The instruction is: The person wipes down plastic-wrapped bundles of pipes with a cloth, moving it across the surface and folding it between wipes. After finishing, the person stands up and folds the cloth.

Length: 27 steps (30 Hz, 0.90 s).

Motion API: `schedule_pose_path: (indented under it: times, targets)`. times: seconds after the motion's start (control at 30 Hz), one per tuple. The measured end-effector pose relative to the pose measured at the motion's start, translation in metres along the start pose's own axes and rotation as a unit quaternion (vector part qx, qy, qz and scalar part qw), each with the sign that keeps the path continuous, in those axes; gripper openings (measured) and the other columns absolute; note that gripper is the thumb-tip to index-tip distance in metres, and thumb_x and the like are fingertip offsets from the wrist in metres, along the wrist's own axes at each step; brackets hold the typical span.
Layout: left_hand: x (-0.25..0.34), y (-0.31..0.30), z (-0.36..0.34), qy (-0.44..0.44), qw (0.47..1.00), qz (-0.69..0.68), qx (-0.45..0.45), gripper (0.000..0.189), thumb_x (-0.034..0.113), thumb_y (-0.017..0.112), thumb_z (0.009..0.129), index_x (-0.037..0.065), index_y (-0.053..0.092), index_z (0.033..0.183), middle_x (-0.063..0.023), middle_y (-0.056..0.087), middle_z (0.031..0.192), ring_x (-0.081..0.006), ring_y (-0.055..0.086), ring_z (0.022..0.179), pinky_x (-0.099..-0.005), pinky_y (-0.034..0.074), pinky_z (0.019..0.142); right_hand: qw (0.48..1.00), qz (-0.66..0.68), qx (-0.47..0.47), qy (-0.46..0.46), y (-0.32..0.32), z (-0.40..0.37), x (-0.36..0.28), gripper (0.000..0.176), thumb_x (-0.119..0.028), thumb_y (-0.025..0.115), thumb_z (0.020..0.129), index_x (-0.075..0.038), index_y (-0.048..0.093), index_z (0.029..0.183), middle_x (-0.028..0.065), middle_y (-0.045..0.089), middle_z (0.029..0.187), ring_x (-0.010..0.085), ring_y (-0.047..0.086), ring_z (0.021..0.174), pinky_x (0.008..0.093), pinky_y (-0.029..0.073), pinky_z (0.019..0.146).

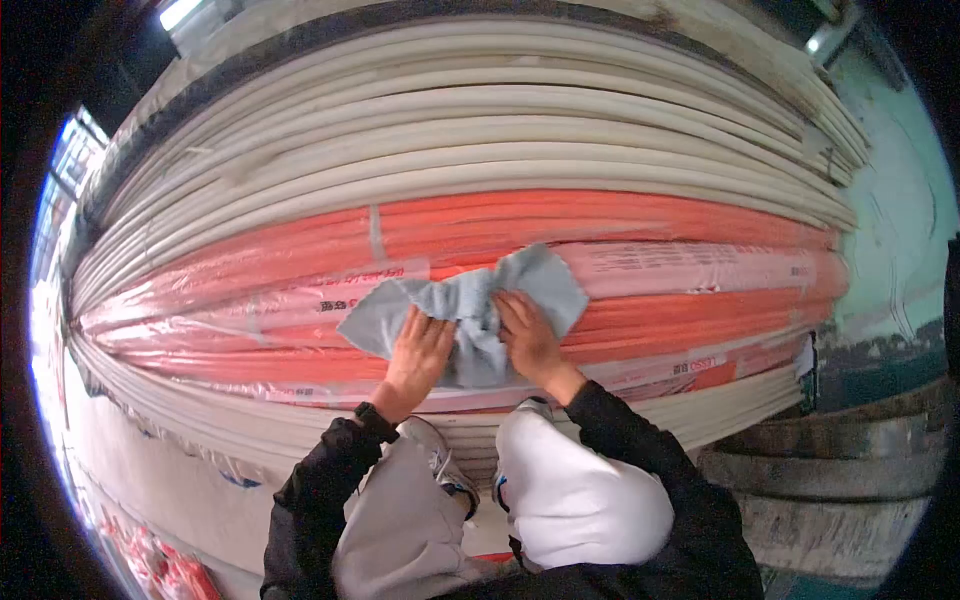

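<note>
A grey-blue cloth (480, 350) lies crumpled over the plastic-wrapped bundles of orange pipes (660, 215), with its corners spread to the left and upper right. My left hand (422, 352) holds the cloth's left part, fingers pointing away from me. On the right part, my right hand (528, 338) has its fingers bent onto the bunched fabric. Folds rise between the two hands, and the fingertips are partly sunk in them. Printed pink labels (690, 268) show through the wrapping on either side.
Long cream-white pipes (500, 125) are stacked behind the orange bundles, and more white pipes (720, 408) run along the near side by my shoes (435, 445). A pale green wall (910, 200) stands at the right. Curved grey steps (840, 480) are at lower right.
</note>
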<state>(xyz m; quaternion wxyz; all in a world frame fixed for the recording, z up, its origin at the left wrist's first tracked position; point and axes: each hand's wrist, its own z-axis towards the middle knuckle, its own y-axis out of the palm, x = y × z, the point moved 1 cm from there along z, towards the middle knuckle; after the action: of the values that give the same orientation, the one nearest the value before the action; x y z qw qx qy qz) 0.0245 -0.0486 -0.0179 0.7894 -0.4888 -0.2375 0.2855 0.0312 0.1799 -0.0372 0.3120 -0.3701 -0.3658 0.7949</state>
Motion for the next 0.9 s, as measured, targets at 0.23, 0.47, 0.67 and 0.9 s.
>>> schedule_pose_path:
  times: [0.23, 0.47, 0.67, 0.9]
  targets:
    - [0.01, 0.001, 0.034, 0.042, 0.998, 0.01, -0.053, 0.043, 0.015, 0.058, 0.087, -0.001, 0.06, 0.127, -0.0158, 0.062, 0.12, -0.0339, 0.054, 0.12, -0.0537, 0.032, 0.118, 0.989, -0.13, -0.064, -0.005, -0.018, -0.01, 0.019, 0.049, -0.016, 0.06, 0.088, -0.003, 0.058, 0.135, 0.0164, 0.042, 0.155, 0.0374, 0.032, 0.147, 0.0546, 0.024, 0.121]
    - [0.002, -0.005, 0.074, 0.025, 0.998, 0.048, -0.037, 0.055, 0.024, 0.06, 0.084, -0.003, 0.056, 0.131, -0.0151, 0.06, 0.117, -0.033, 0.053, 0.118, -0.0515, 0.034, 0.114, 0.991, -0.112, -0.072, 0.011, -0.038, 0.04, 0.001, 0.071, -0.03, 0.068, 0.081, -0.004, 0.049, 0.144, 0.0243, 0.04, 0.153, 0.0395, 0.031, 0.146, 0.0531, 0.02, 0.122]
    - [-0.005, -0.016, 0.089, -0.014, 0.999, 0.01, -0.046, 0.053, 0.03, 0.068, 0.076, 0.002, 0.06, 0.12, -0.0152, 0.056, 0.117, -0.035, 0.051, 0.114, -0.0481, 0.04, 0.1, 0.977, -0.162, -0.138, 0.022, -0.04, 0.062, 0.013, 0.076, -0.031, 0.07, 0.081, -0.003, 0.043, 0.147, 0.0229, 0.045, 0.147, 0.0378, 0.038, 0.141, 0.051, 0.022, 0.122]
    - [-0.004, -0.013, 0.087, -0.034, 0.999, 0.01, -0.036, 0.046, 0.032, 0.067, 0.077, 0.003, 0.062, 0.113, -0.0152, 0.055, 0.114, -0.0348, 0.052, 0.11, -0.0444, 0.043, 0.094, 0.975, -0.174, -0.14, 0.015, -0.041, 0.068, 0.012, 0.073, -0.028, 0.07, 0.08, -0.005, 0.045, 0.145, 0.021, 0.046, 0.144, 0.0378, 0.045, 0.133, 0.05, 0.033, 0.113]
